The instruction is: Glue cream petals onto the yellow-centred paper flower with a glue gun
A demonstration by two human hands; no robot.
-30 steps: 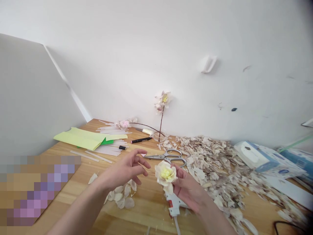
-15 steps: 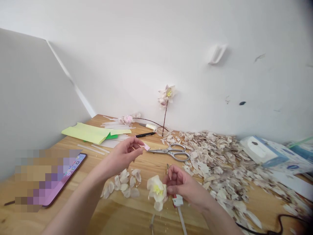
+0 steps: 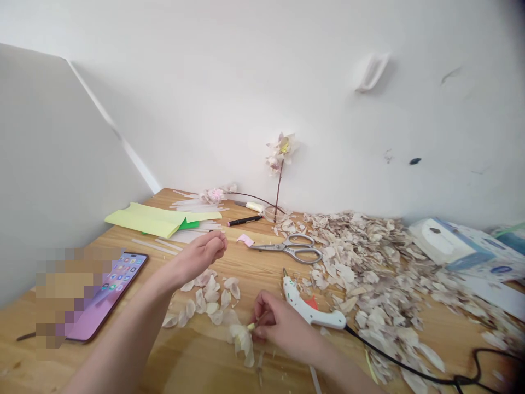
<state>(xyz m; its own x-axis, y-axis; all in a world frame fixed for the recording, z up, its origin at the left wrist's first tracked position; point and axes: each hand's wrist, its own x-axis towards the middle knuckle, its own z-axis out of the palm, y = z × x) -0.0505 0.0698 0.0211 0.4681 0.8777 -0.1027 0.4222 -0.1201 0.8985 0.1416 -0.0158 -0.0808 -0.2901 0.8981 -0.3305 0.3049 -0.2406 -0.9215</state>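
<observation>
At the far left of the wooden table (image 3: 184, 372), a smartphone (image 3: 109, 295) is laid face up with its screen lit, part of it blurred out. Behind it, a folded yellow-green paper (image 3: 143, 220) and a spread of translucent glue sticks (image 3: 188, 236) are placed. The left hand (image 3: 200, 256) is held in the air with its fingers curled together, above a scatter of loose pale petals (image 3: 209, 298); nothing can be made out inside it. Further right, a cream flower (image 3: 243, 340) is kept low over the table, its short stem pinched between the fingers (image 3: 262, 309) of the right hand (image 3: 283, 328). Just beside that hand, a white hot glue gun (image 3: 307, 306) is lying, its black cord (image 3: 394, 366) trailing right. Beyond it, steel scissors (image 3: 287, 249) are laid, and a large heap of dried petal scraps (image 3: 361, 273) is banked up towards a tissue box (image 3: 449, 246)
</observation>
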